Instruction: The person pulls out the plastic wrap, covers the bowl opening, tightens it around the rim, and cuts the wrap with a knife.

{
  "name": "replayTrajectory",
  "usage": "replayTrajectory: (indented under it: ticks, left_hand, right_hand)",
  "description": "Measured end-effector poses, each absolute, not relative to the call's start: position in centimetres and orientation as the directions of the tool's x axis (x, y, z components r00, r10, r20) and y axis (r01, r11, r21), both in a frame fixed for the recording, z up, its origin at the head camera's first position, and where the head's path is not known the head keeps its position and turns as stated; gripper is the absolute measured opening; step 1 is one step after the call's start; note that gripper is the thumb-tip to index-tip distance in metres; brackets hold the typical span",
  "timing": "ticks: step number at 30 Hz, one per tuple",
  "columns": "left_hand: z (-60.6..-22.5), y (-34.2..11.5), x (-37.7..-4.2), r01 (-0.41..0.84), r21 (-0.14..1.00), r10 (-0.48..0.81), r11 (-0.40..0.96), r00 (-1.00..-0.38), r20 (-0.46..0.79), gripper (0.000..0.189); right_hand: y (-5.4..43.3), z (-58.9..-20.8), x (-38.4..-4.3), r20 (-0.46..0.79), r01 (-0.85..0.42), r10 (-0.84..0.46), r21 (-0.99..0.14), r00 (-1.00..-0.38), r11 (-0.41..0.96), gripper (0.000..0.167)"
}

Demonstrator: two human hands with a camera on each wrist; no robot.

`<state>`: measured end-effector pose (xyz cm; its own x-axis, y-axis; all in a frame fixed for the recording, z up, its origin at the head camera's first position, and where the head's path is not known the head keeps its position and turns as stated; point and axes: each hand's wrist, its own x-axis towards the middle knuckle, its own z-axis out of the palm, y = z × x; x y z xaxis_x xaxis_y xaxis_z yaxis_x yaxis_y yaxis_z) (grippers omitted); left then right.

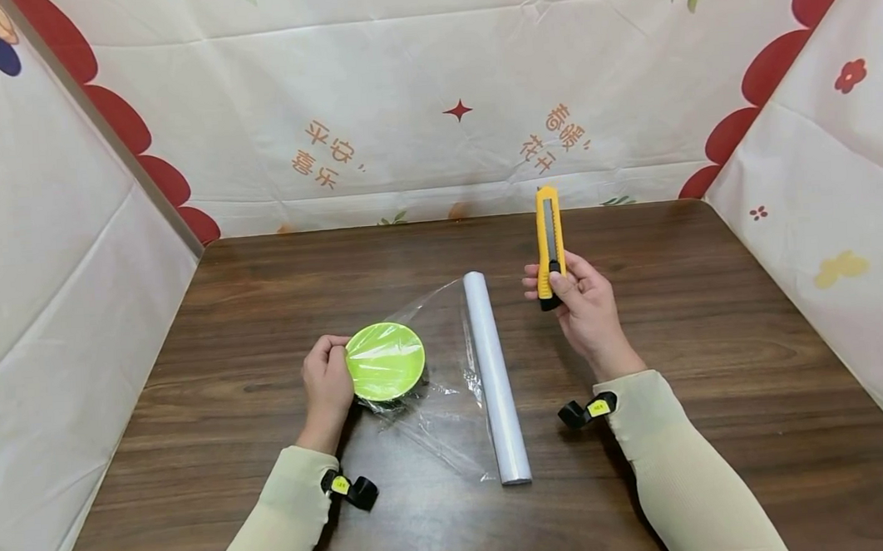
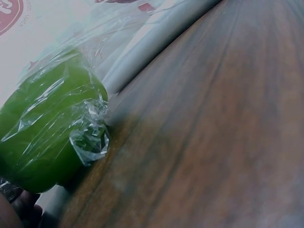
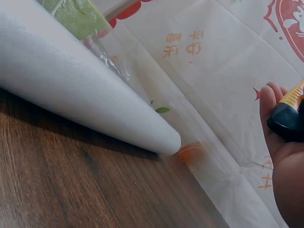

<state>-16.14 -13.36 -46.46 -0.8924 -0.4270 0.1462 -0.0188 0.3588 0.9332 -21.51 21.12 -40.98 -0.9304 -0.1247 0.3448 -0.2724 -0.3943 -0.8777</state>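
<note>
A lime-green bowl [image 1: 386, 363] is covered with clear cling film that clings in wrinkles around its side. My left hand [image 1: 329, 385] grips the bowl's left edge. From the bowl the clear sheet [image 1: 448, 392] stretches right to a long white roll of cling film [image 1: 498, 381] lying on the table. Beyond the roll, my right hand [image 1: 589, 309] holds a yellow utility knife [image 1: 549, 236] upright above the table, thumb on its black slider. In the right wrist view, the knife's black end [image 3: 286, 121] rests against the palm, while the roll [image 3: 90, 76] crosses the left side.
The dark wood-grain table [image 1: 226, 320] has a patterned white cloth [image 1: 401, 78] standing behind it and at both sides. A black wrist camera sits on each sleeve, the left one [image 1: 361, 493] close over the table and the right one [image 1: 574, 414] near the roll.
</note>
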Motion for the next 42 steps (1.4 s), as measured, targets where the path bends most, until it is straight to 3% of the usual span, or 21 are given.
replayTrajectory:
  ticks: [17, 30, 36, 42]
  left_hand:
    - [-46.46, -13.41, -16.14, -0.027, 0.934, -0.422, 0.355, -0.896, 0.135, 0.029]
    - [-46.42, -13.33, -16.11, -0.016, 0.937, -0.424, 0.349, -0.894, 0.143, 0.028]
    - [-46.47, -13.34, -16.16, -0.01, 0.935, -0.426, 0.354, -0.892, 0.152, 0.029]
    - [-46.39, -13.32, -16.13, -0.007, 0.931, -0.431, 0.366, -0.887, 0.163, 0.032]
  right_hand:
    - [21.32, -41.39, -21.6, 0.284, -0.268, -0.001, -0.905, -0.959, -0.332, 0.013]
    - [21.1, -41.52, -21.7, 0.187, -0.232, 0.184, -0.937, -0.965, -0.262, 0.024]
    - [21.39, -41.66, -21.87, 0.17, -0.207, 0.145, -0.931, -0.975, -0.299, 0.024]
    - [21.7, -41.72, -21.96, 0.159, -0.179, 0.102, -0.958, -0.982, -0.225, 0.044]
